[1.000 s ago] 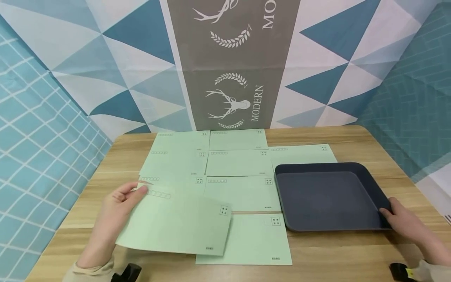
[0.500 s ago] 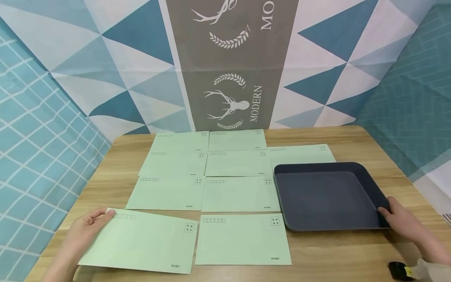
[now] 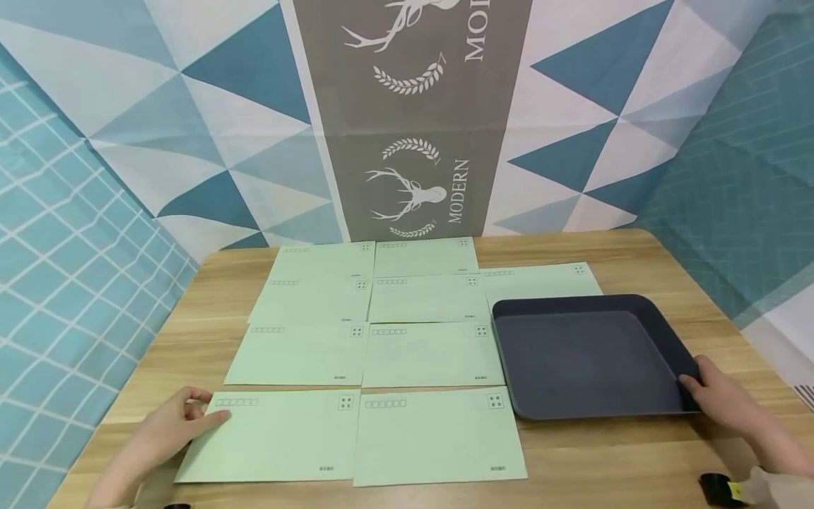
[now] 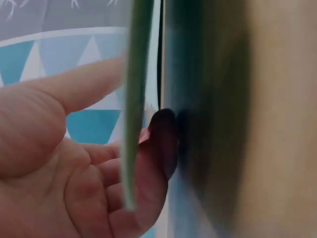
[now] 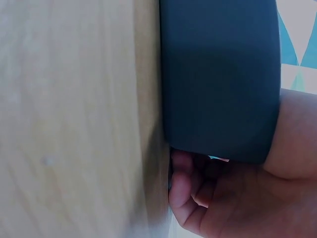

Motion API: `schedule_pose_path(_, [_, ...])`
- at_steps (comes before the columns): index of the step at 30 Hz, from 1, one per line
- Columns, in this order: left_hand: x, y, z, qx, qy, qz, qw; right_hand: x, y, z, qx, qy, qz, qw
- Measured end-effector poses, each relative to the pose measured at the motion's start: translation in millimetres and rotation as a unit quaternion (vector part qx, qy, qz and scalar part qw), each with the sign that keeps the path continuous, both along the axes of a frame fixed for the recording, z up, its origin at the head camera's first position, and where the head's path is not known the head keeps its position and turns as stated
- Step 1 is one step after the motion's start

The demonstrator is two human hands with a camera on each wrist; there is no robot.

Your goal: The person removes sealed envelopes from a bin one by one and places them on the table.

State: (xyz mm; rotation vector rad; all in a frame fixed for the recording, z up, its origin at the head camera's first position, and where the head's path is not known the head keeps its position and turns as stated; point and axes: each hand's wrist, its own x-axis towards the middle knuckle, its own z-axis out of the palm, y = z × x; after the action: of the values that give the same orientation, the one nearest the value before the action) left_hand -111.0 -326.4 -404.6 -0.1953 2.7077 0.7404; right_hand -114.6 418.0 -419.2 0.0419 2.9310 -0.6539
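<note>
At the near left of the head view, my left hand [image 3: 174, 424] pinches the left edge of a pale green envelope [image 3: 280, 438]. The thumb is over the paper and the fingers are under it. In the left wrist view, the envelope [image 4: 132, 114] shows edge-on between the thumb and the curled fingers, with its edge slightly off the table. My right hand [image 3: 721, 399] grips the right rim of a dark blue-grey tray [image 3: 572, 360], thumb inside the rim. In the right wrist view, curled fingers [image 5: 181, 191] sit by the tray's outer wall [image 5: 218, 74], close to the tabletop.
Several more green envelopes lie in rows on the wooden table [image 3: 191, 311], one of them close beside the held one [image 3: 439, 438]. Another envelope [image 3: 540, 279] is partly covered by the tray. A patterned cloth [image 3: 420, 106] hangs behind the table.
My left hand has carried the envelope left and down from over the others, so it now lies nearly flat at the near left. My right hand and the tray have stayed about where they were.
</note>
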Motion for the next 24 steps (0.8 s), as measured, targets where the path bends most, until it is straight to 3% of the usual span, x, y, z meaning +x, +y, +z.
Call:
schedule_pose_path(2, [0.7,2.5,-1.5,-0.013,0.002,-0.016,0.9998,0.0,1,0.2,-0.001,0.004,0.002,1.0000])
schedule_pose_path(8, [-5.3,10.7,0.1,-0.070,0.061,-0.035,0.9951,-2.1,3,-0.3,-0.002,0.006,0.006,1.0000])
schedule_pose_path(16, [-5.8,19.5,8.7,-0.104,0.045,-0.047,0.9924,-7.0,2,-0.2,-0.013,0.013,0.025,0.9995])
schedule_pose_path(21, [-5.3,32.5,21.6,-0.120,0.022,-0.067,0.9903,-9.8,10,6.7,-0.041,-0.043,0.010,0.9982])
schedule_pose_path(24, [-9.8,49.2,32.8,-0.135,0.033,-0.078,0.9873,-12.6,20,11.9,-0.060,-0.095,-0.004,0.9936])
